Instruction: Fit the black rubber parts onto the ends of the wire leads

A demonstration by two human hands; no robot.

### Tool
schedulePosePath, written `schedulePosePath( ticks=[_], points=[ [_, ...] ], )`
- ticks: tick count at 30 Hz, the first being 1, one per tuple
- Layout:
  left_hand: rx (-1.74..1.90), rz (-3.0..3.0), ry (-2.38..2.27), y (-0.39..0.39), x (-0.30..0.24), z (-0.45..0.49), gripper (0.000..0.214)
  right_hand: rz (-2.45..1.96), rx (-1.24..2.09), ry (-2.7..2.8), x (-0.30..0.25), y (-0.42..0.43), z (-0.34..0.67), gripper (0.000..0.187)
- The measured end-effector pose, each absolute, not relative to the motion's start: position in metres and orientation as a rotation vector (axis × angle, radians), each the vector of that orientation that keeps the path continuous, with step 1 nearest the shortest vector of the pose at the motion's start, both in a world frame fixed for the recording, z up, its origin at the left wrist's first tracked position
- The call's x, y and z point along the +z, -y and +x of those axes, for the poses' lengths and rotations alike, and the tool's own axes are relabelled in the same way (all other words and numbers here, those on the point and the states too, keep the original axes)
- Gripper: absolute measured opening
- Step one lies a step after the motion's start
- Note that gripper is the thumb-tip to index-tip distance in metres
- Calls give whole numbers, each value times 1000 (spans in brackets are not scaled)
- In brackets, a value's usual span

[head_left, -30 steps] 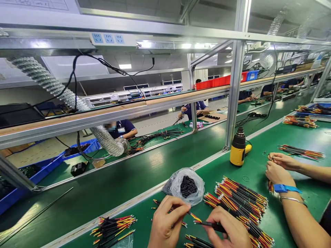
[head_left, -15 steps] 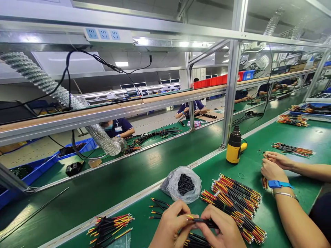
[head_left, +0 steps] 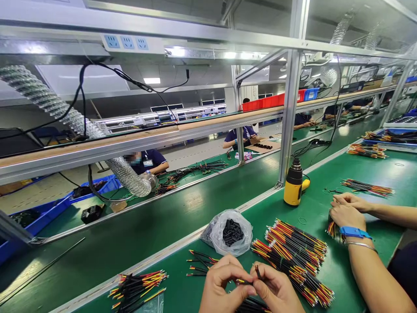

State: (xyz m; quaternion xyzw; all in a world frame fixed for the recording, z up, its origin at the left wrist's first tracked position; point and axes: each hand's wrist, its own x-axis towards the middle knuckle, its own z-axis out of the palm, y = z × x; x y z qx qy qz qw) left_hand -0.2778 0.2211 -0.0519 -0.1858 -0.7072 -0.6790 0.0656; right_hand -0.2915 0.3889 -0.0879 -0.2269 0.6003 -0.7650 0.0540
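My left hand (head_left: 220,284) pinches a short black-sleeved wire (head_left: 243,282), a bit of yellow showing between thumb and finger. Touching it at the fingertips, my right hand (head_left: 276,289) is closed too, and a thin dark end pokes up above its fingers; whether this belongs to the same wire is hidden. Beneath the hands lie more black-sleeved wires (head_left: 252,305), partly covered. Just beyond, an open clear plastic bag (head_left: 213,237) holds short black tubes (head_left: 232,232). Several loose wires (head_left: 198,263) lie left of my left hand.
Tied wire bundles (head_left: 298,248) lie to the right, another pile (head_left: 137,287) to the left on a plastic bag. A yellow heat gun (head_left: 293,184) stands upright near the frame post (head_left: 289,117). At right, a co-worker's hands (head_left: 347,213) handle wires. A metal shelf rail (head_left: 195,126) crosses ahead.
My hands have come together, and the wire that stretched between them with red and yellow ends is now mostly hidden. A dark end now points up from my right fingers.
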Motion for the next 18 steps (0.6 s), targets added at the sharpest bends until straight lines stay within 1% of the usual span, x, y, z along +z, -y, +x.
schedulePosePath(
  ticks=[6,10,14,18],
  points=[
    [-1825,-582,2237,-222,-50,-272,13,-623,-2380,-1625,-119,-384,-298,45],
    [-1706,-579,2286,-222,-52,-270,14,-556,-2405,-1441,-127,-379,-299,43],
    [-1682,-551,2281,-225,-53,-268,13,-481,-2395,-1240,-126,-374,-298,44],
    [-1716,-478,2244,-228,-50,-266,9,-502,-2374,-1237,-123,-373,-298,46]
  ],
)
